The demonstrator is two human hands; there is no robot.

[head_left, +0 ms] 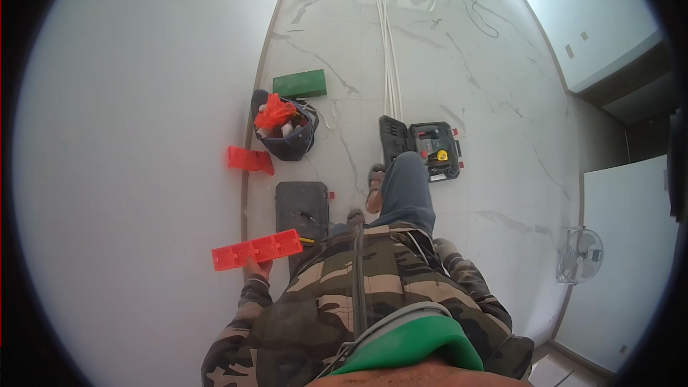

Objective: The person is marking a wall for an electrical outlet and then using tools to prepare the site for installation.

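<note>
Far L: a bright red-orange, boxy plastic piece [251, 160] on the floor near the wall's foot. Below it, a long red-orange plastic box w/ a row of open compartments [264, 247] is up in the air, level w/ the person's L side; the L hand [259, 268] has it gripped by the lower edge, approx. mid-length. Just beyond, a dark blue bucket [288, 147] w/ a crumpled orange bag [275, 110] on top, then a green rect. box [299, 84] just behind. Nearer, a dark grey flat case [297, 201] w/ a thin dark tool [307, 217] lying on it. Mid: long thin white rods [389, 64] run up the marble-look floor; by their near end, an open black plastic tool case [444, 170] w/ a yellow item [442, 155] inside. R hand [446, 249] is down by the hip (small, partly hidden, so can't tell its grip). Far R: a round wire-caged fan [582, 254].
</note>
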